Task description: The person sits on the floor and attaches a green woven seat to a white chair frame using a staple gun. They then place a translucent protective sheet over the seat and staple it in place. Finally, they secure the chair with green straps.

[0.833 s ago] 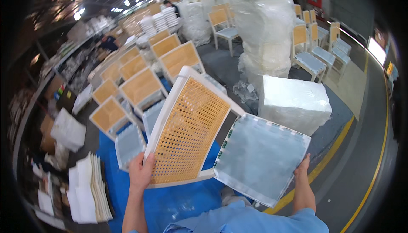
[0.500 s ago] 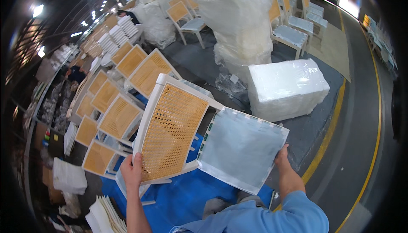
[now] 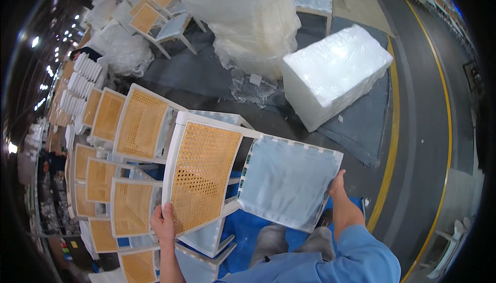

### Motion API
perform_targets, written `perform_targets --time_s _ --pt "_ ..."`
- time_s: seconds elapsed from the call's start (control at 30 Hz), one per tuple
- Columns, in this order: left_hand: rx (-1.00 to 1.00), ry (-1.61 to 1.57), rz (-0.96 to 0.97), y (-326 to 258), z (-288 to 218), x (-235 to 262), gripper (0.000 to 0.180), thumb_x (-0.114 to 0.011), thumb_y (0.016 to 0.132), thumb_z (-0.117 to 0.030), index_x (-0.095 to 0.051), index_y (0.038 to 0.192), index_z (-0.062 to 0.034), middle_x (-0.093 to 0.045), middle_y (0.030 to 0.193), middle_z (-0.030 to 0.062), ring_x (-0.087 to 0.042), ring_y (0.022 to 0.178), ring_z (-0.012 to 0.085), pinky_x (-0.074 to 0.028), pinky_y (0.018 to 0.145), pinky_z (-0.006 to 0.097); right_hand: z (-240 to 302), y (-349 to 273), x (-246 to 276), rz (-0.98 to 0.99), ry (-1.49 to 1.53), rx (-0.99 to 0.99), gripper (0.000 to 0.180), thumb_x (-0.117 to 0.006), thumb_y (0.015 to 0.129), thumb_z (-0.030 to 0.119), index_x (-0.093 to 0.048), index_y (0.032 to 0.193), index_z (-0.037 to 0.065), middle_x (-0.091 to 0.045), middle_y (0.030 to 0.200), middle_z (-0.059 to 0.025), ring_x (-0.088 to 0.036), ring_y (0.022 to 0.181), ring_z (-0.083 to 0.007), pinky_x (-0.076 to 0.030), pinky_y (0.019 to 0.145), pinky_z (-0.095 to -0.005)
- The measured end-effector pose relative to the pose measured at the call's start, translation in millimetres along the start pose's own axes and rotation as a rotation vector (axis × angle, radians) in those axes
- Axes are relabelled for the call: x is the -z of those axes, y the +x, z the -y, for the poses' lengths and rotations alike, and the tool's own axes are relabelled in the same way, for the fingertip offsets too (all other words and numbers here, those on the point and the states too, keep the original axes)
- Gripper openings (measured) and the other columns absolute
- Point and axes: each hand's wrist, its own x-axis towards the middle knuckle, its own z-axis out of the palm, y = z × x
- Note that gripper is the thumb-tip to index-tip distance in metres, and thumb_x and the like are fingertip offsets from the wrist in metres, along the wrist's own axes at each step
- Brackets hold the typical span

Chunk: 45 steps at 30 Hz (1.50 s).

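Chair (image 3: pixel 243 179) handling is occurring at frame centre: a white-framed chair with a woven cane back and a pale blue seat is being carried on its side, above blue sheeting (image 3: pixel 248 231). The left hand (image 3: pixel 164 224) is gripping the lower edge of the cane back, fingers curled together over the white frame rail, thumb lying on the front face. The right hand (image 3: pixel 337 185) is clamping the far right edge of the seat; its fingers are wrapping behind the panel and are hidden, so only the thumb side is showing. This wide two-point hold is probably balancing the chair's weight and keeping its legs clear of neighbouring items. Matching chairs (image 3: pixel 139 125) are standing in rows at left. A plastic-wrapped white block (image 3: pixel 336 74) is lying at upper right.
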Motion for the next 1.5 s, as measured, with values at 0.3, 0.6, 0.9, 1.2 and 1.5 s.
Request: perform_targets --time_s 0.3,0.6,0.9,1.2,1.5 --pt "-0.033 -0.126 0.094 78.0 34.7 -63.8 0.043 -0.060 0.104 -0.035 -0.064 0.084 0.0020 -0.057 0.071 0.0013 -0.047 0.069 0.0089 -0.041 0.061 0.029 -6.2 46.7 -60.1 -0.111 -0.129 0.001 0.092 -0.026 0.102 0.074 -0.029 0.161 0.003 -0.033 0.165 -0.0160 -0.032 0.151 -0.0339 -0.022 0.124 -0.0476" --pt "-0.112 -0.163 0.274 117.5 -1.4 -103.0 0.047 -0.055 0.107 -0.040 -0.066 0.097 0.0041 -0.069 0.084 0.0098 -0.058 0.076 0.0141 -0.049 0.070 0.033 -6.9 7.1 -23.5 -0.232 -0.492 0.459 0.076 -0.040 0.107 0.058 -0.044 0.151 -0.004 -0.043 0.159 -0.0175 -0.038 0.148 -0.0277 -0.030 0.121 -0.0383" --pt "-0.345 0.393 0.207 119.4 -41.0 -100.0 0.065 -0.051 0.104 -0.048 -0.071 0.099 0.0137 -0.067 0.091 0.0379 -0.065 0.085 0.0494 -0.051 0.076 0.056 -98.9 -196.8 102.8 -0.317 -0.985 0.142 0.059 -0.052 0.099 0.056 -0.068 0.131 0.008 -0.067 0.132 -0.0181 -0.061 0.125 -0.0362 -0.047 0.106 -0.0432" --pt "-0.408 0.445 0.369 49.5 -123.5 -157.9 0.058 -0.054 0.103 -0.044 -0.066 0.120 0.0102 -0.070 0.103 0.0312 -0.068 0.092 0.0427 -0.054 0.082 0.050 -230.1 -354.0 321.2 -0.818 -0.555 -0.339 0.059 -0.053 0.099 0.054 -0.075 0.090 0.000 -0.073 0.079 -0.0148 -0.072 0.071 -0.0292 -0.059 0.065 -0.0442" --pt "-0.798 0.388 0.701 -155.6 -276.5 -294.2 0.056 -0.055 0.101 -0.043 -0.067 0.117 0.0082 -0.071 0.104 0.0298 -0.068 0.093 0.0425 -0.054 0.083 0.049 -140.3 -285.7 417.5 -0.428 -0.662 -0.139 0.057 -0.055 0.098 0.057 -0.073 0.114 0.005 -0.074 0.092 -0.0151 -0.071 0.080 -0.0299 -0.058 0.071 -0.0465"
